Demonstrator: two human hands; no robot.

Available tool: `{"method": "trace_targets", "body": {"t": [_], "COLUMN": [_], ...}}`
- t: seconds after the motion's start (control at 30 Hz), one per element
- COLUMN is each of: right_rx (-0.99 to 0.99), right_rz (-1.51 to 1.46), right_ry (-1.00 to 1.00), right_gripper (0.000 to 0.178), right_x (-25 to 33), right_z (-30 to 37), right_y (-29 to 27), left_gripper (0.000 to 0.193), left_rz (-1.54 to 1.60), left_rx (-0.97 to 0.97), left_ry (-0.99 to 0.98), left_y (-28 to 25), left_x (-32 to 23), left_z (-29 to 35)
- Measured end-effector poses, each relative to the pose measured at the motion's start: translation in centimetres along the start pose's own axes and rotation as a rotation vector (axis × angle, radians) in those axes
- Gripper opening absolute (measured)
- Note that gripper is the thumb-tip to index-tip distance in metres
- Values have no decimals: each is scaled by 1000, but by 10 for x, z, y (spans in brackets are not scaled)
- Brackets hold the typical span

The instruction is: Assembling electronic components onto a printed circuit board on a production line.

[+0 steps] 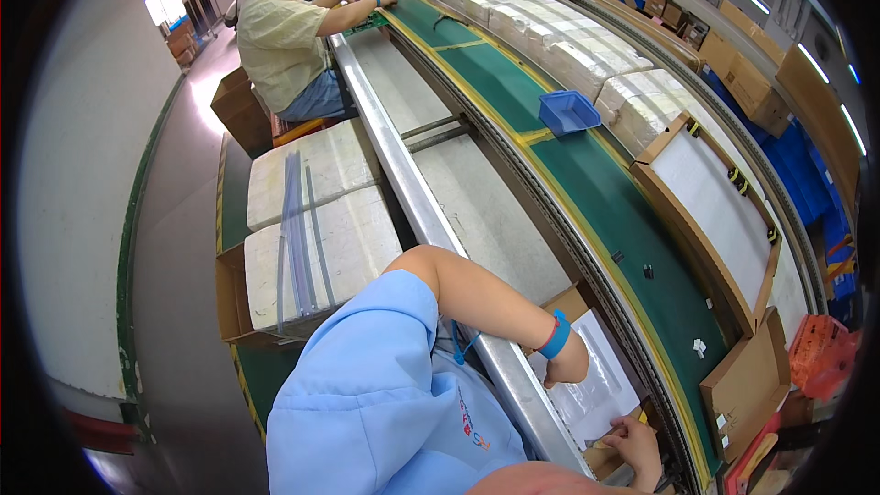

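My left hand, with a blue band at its wrist, reaches over the metal rail onto a white sheet with a clear, shiny plastic piece on it. Its fingers are curled downward, and whatever they grip is hidden. Beside the sheet's near end is my right hand, its fingers bent and slightly apart, with nothing visible in them. The sheet lies in a narrow space between the metal rail and the green conveyor belt, with brown cardboard around it.
A blue bin and several small black and white parts sit on the belt. Cardboard trays and wrapped white foam blocks line the right side. Strapped foam boxes stand at left. Another person works farther up the line.
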State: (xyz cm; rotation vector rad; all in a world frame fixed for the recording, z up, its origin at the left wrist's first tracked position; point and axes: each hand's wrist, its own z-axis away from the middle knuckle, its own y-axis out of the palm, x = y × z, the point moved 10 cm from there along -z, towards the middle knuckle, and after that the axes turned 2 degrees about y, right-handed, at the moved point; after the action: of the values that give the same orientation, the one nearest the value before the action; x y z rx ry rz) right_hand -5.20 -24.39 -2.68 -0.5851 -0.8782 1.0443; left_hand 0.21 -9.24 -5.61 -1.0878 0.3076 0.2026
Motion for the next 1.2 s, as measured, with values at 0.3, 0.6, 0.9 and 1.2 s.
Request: {"method": "trace_targets", "body": {"t": [0.3, 0.6, 0.9, 1.2], "right_rx": [-12, -24, 3, -16], "right_rz": [5, 12, -37, -47], "right_ry": [11, -37, 8, 3], "right_gripper": [39, 38, 40, 38], "right_x": [-8, -14, -3, -4], "right_z": [-4, -7, 0, -1], "right_y": [3, 6, 1, 2], "left_gripper": [37, 36, 34, 33], "left_rz": [11, 29, 21, 13], "left_rx": [7, 5, 7, 16], "left_ry": [15, 20, 28, 28], "left_y": [1, 0, 2, 4], "left_x": [0, -1, 0, 1], "left_z": [-2, 0, -3, -3]}}
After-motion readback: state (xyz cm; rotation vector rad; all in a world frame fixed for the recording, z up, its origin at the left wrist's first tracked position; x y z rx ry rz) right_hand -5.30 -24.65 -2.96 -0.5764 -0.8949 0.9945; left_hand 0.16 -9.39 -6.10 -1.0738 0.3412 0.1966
